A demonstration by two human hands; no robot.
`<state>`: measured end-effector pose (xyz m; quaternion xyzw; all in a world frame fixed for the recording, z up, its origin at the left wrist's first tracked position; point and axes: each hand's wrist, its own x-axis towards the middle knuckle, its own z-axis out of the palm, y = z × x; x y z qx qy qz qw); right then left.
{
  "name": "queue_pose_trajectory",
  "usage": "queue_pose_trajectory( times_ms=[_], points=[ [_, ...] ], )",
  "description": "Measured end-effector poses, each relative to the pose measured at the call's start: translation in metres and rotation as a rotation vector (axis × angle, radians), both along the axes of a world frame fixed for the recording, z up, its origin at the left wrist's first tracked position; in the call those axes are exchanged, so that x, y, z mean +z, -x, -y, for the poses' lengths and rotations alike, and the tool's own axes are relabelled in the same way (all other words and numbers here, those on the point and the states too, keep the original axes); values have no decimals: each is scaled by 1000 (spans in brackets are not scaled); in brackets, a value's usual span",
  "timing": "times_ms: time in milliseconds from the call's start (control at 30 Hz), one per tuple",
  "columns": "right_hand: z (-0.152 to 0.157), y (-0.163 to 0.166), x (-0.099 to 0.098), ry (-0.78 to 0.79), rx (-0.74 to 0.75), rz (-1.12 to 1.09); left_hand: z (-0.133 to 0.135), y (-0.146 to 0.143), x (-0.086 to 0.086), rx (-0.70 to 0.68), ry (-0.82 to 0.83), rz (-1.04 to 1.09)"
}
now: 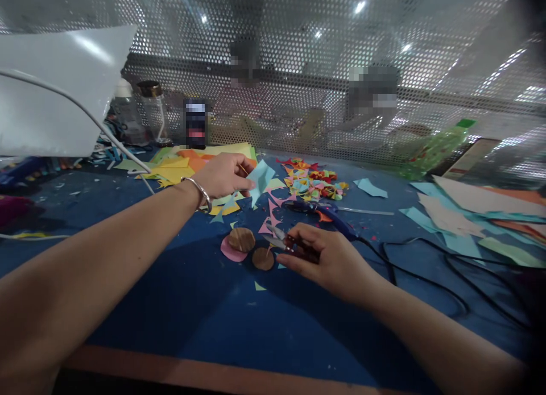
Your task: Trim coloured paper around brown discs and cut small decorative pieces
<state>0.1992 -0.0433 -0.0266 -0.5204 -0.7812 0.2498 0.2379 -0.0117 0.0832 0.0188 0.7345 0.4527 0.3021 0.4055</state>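
Left hand (222, 176): fingers pinching blue paper piece (261, 178)
Right hand (330, 264): fingers closed round snips (279, 240), blades pointing left, paper lying beyond their tips

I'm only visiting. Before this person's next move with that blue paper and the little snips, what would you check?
1. Grip of the left hand on the light-blue paper: ok, pinched at one edge.
2. Hold of the right hand on the snips: ok, blades point left.
3. Fingers away from the blades: ok, the left hand is apart, farther back.
4. Blades open or closed: cannot tell, too small.
5. Room around the blade tips: not ok, the brown discs lie close by.
6. The black cable out of the way: ok, it lies to the right of the right hand.
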Motion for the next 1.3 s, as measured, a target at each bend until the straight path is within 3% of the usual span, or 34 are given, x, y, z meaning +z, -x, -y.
queue_pose_trajectory(
  times_ms=[300,500,700,1000,1300],
  points=[
    [-2,9,-8,76,55,94,33,-3,7,124,273,308],
    [0,13,-6,28,56,179,47,-3,-3,213,287,404],
    [-2,12,-8,-58,12,123,43,6,-13,303,319,420],
    [-13,3,-7,-154,-208,26,48,3,-22,184,439,413],
    [-7,4,4,-227,-281,-137,66,-9,-23,103,516,401]
  ],
)
